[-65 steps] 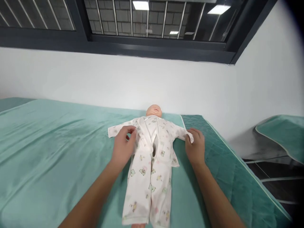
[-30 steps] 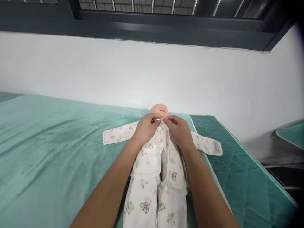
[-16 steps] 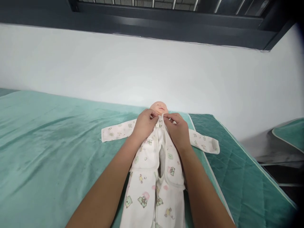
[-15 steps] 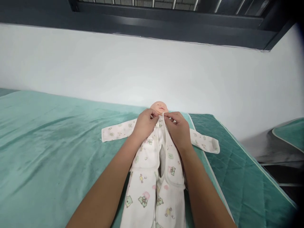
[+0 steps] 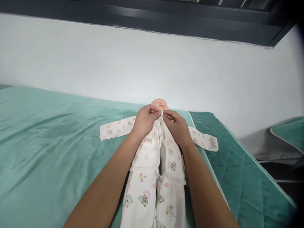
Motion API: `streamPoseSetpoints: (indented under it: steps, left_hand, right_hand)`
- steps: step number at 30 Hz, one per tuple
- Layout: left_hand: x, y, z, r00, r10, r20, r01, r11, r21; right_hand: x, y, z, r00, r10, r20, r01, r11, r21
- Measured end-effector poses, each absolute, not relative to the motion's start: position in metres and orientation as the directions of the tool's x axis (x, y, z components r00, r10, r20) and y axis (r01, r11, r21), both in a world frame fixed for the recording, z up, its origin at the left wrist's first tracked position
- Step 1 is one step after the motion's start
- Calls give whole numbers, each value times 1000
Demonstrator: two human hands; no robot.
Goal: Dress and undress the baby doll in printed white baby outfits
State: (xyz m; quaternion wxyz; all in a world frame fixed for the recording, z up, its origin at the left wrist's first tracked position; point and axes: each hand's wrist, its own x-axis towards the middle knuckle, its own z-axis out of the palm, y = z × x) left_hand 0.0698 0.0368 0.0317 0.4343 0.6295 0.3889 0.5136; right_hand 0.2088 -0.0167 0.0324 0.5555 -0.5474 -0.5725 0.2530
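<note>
A baby doll [image 5: 160,103] lies on its back with its head toward the wall, dressed in a white baby jacket [image 5: 146,155] printed with small bears. Matching trousers [image 5: 140,202] cover its legs. At the neckline, my left hand [image 5: 146,118] pinches one front edge of the jacket. My right hand [image 5: 177,126] pinches the opposite edge, and the two edges meet between my fingertips. Below them the jacket front gapes, narrow at the chest and wider near the hem. Both sleeves stretch out sideways on the bed. My fingers hide the exact spot where the edges touch.
A light green sheet [image 5: 59,152] spreads under the doll, over a darker quilted mattress cover [image 5: 239,171] on the right. A white wall [image 5: 118,63] rises behind, below a dark window frame [image 5: 147,23]. Another green padded edge [image 5: 289,131] is at far right.
My hands have drawn closer together, bringing the two neckline edges of the jacket against each other. The view has tilted slightly downward.
</note>
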Motion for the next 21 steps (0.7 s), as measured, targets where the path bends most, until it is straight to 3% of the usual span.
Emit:
streamPoseSetpoints:
  steps: [11,21]
  left_hand:
    - [70,30,36,214,955,207,38,-220,975]
    - [61,25,44,270,956,114,-3,-117,993]
  right_hand:
    - [207,-17,35,198,932,304,436,194,-879]
    - [210,-17,33,192,951,243,383,155,-911]
